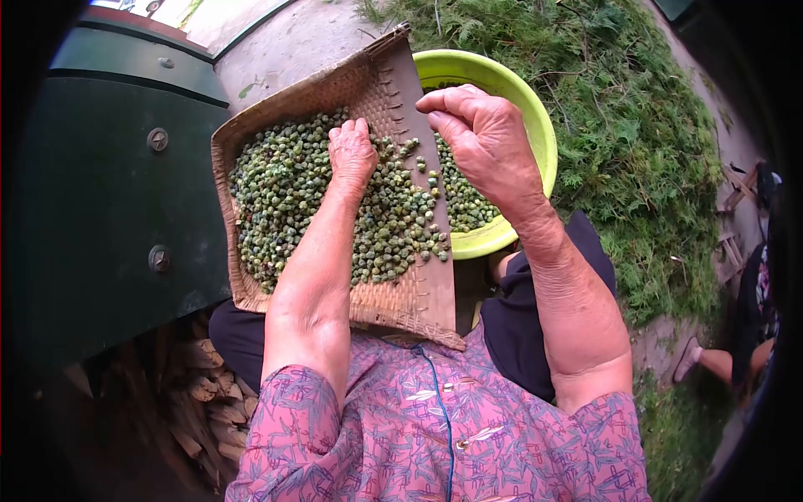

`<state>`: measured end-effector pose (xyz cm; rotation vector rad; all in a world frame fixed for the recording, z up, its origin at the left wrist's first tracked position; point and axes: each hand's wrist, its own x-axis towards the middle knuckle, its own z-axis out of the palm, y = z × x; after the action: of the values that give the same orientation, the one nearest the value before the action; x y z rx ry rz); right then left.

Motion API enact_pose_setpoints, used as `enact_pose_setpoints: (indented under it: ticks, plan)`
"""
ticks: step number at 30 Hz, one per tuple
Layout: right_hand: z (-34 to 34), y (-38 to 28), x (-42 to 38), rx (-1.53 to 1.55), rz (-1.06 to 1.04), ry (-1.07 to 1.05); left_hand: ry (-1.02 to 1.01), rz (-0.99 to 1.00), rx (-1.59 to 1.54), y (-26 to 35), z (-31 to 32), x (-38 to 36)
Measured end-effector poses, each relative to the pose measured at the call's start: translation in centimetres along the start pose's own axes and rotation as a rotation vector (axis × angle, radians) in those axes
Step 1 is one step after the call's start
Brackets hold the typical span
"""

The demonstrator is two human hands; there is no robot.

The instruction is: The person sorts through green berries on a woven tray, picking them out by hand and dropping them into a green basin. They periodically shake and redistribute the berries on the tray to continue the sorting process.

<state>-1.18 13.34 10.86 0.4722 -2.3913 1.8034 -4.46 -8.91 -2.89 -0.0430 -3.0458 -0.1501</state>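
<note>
A woven basket tray (372, 99) with a flat brown edge rests tilted across my lap, holding a heap of small green round cones (280, 188). My left hand (352, 152) lies on the heap, its fingers bent down into the cones; what they hold, if anything, is hidden. Above the left part of a yellow-green basin (535, 121), my right hand (485, 138) is raised, thumb and index finger pinched together. Anything between those fingertips is too small to make out. More green cones (465, 197) lie in the basin, just right of the tray's edge.
Cut green branches (636, 142) spread over the ground at the right. A dark green metal door (100, 184) stands at the left, with split firewood (209, 402) below it. Another person's leg and shoe (690, 358) show at the right edge.
</note>
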Motion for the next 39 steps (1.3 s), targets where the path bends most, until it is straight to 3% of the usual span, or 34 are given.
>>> enact_pose_setpoints:
  ticks: [3,5,13,15,16,18,20,22,25,31,33,39]
  plan:
    - [0.3,0.2,0.2,0.024,-0.083,0.088,-0.046,-0.064,-0.116,1.3,-0.2,-0.3]
    - [0.4,0.2,0.2,0.024,-0.086,0.083,0.042,-0.068,-0.251,2.4,0.5,-0.9]
    - [0.5,0.4,0.2,0.039,-0.080,0.084,-0.049,0.091,-0.592,6.6,0.3,-3.5]
    - [0.0,0.4,0.1,0.040,-0.081,0.092,0.115,0.089,-0.678,7.1,0.2,-3.8]
    - [-0.2,0.1,0.0,0.041,-0.030,0.052,0.253,0.095,-0.623,6.2,0.3,-3.5]
    - [-0.2,0.1,0.0,0.045,0.021,0.011,0.276,-0.021,-0.402,3.8,0.6,-2.4]
    - [0.2,0.6,0.1,0.045,-0.086,0.083,0.276,-0.068,-0.267,1.9,1.1,-2.0]
    - [0.3,0.6,0.2,0.025,-0.097,0.086,0.075,-0.025,-0.159,1.2,0.8,-1.9]
    - [0.2,0.4,0.3,0.016,-0.088,0.092,-0.007,-0.044,-0.115,2.8,0.5,-2.7]
    - [0.0,0.4,0.1,0.033,-0.070,0.081,0.075,0.017,-0.317,6.6,1.4,-4.1]
    - [-0.2,0.5,0.1,-0.036,-0.049,0.002,-0.032,0.000,-0.380,8.2,1.1,-4.3]
    - [-0.3,0.6,0.2,0.011,0.000,0.018,-0.054,0.120,-0.664,11.1,0.8,-7.1]
